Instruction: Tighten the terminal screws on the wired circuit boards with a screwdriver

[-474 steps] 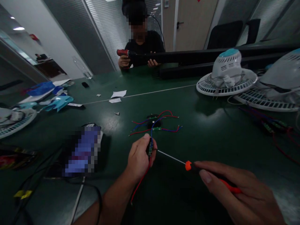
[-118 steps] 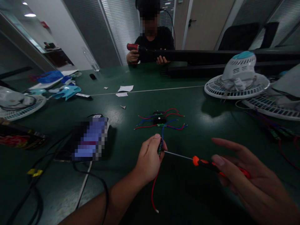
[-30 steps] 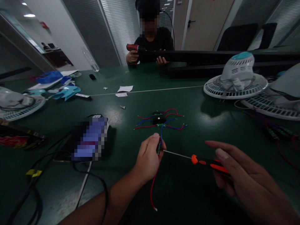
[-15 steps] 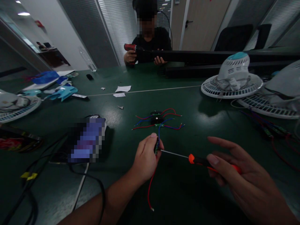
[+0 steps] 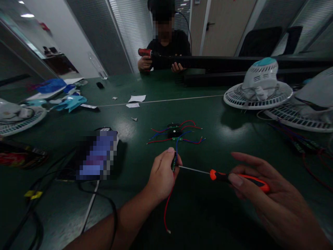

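Pinched in my left hand (image 5: 162, 173) is a small green circuit board (image 5: 173, 162) with a blue wire rising from it and a red wire (image 5: 166, 211) hanging below. My right hand (image 5: 265, 191) holds a screwdriver (image 5: 240, 178) with an orange and black handle between thumb and fingers, the index finger stretched out. The thin metal shaft points left, its tip meeting the board's edge at my left fingers; the exact contact is hidden. Just beyond lie similar boards (image 5: 177, 139) with black parts and red and blue wires.
A phone-like device (image 5: 97, 156) and black cables (image 5: 33, 208) lie at left. White fan parts (image 5: 257, 93) stand at right, near more wired boards (image 5: 299, 146). Paper scraps (image 5: 137, 98) lie farther back. Across the table a person (image 5: 166, 41) holds a red power drill (image 5: 144, 52) against a long black bar.
The screwdriver handle has turned in my right hand, showing more orange, and the fingers have shifted slightly around it. My left hand keeps the board in the same place.
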Tool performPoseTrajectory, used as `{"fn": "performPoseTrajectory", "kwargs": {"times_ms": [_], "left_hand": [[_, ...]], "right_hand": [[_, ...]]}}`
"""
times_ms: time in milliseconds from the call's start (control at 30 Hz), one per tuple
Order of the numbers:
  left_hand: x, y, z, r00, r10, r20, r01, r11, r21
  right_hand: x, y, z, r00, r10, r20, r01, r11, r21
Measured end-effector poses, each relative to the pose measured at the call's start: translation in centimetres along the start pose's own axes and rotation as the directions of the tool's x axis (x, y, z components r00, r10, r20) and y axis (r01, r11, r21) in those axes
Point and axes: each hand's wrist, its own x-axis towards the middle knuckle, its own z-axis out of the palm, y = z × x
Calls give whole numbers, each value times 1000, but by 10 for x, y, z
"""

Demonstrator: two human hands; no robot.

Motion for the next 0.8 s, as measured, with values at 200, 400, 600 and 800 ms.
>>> {"fn": "performPoseTrajectory", "kwargs": {"times_ms": [200, 400, 600, 800], "left_hand": [[0, 0, 0, 1000, -4, -7, 4, 1000, -11], [0, 1, 1, 1000, -18, -10, 18, 1000, 3], [2, -1, 0, 1000, -8, -2, 8, 1000, -21], [3, -2, -1, 1000, -13, 6, 13, 999, -45]], "right_hand": [[-2, -8, -1, 983, 170, 71, -166, 985, -48], [-2, -11, 1, 989, 100, 109, -88, 990, -113], [1, -3, -1, 991, 71, 117, -57, 991, -121], [-1, -2, -1, 997, 33, 63, -26, 994, -103]]}}
